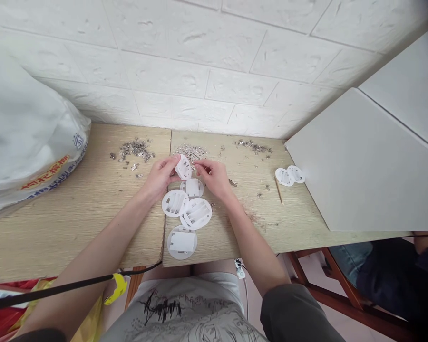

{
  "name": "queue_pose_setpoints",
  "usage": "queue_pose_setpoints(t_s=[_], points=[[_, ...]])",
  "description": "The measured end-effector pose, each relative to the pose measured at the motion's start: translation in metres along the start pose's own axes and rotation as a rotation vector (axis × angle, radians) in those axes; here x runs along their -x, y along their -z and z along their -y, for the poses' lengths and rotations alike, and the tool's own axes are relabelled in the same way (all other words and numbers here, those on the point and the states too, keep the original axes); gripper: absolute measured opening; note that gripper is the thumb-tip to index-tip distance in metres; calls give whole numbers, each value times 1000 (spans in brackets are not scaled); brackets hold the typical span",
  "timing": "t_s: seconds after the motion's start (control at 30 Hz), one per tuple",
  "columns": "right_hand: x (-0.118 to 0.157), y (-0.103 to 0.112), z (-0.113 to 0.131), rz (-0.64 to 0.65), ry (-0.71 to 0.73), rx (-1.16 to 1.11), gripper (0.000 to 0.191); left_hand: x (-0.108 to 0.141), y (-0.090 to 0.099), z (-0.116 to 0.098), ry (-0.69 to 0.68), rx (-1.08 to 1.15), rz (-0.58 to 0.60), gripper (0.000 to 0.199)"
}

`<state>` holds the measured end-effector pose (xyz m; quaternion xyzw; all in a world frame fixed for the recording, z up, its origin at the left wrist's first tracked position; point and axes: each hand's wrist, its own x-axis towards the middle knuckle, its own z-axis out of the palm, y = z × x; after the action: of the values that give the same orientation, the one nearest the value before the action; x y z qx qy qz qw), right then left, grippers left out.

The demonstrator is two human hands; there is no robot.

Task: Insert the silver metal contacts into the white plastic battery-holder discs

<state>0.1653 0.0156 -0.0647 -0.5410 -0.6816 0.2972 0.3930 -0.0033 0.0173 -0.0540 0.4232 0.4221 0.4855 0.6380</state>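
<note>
My left hand (163, 176) grips a round white plastic piece (183, 167) with slots, tilted up above the table. Close to that piece's right edge, my right hand (212, 175) has its thumb and fingertips pinched together; whatever is between them is too small to make out. Below both hands lie more round white pieces: one (175, 203) to the left, another (197, 213) overlapping it, and one (181, 242) near the front edge with a rectangular box side up. A heap of small metal parts (191, 152) lies just behind the hands.
More metal parts lie in heaps at the back left (137, 149) and back right (254, 146). Two white discs (290, 175) and a thin wooden stick (279, 191) are at the right, beside a large white panel (371, 161). A white bag (32, 128) stands left. A black cable crosses the front left.
</note>
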Motion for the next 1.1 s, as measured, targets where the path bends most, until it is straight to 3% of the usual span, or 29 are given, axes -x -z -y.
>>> queue_pose_setpoints(t_s=[0.4,1.1], points=[[2,-3,1,52,74,233,21,-2,0,2,0,36,-54,44],[2,-7,1,78,-94,155,22,-2,-1,5,-7,36,-51,42]])
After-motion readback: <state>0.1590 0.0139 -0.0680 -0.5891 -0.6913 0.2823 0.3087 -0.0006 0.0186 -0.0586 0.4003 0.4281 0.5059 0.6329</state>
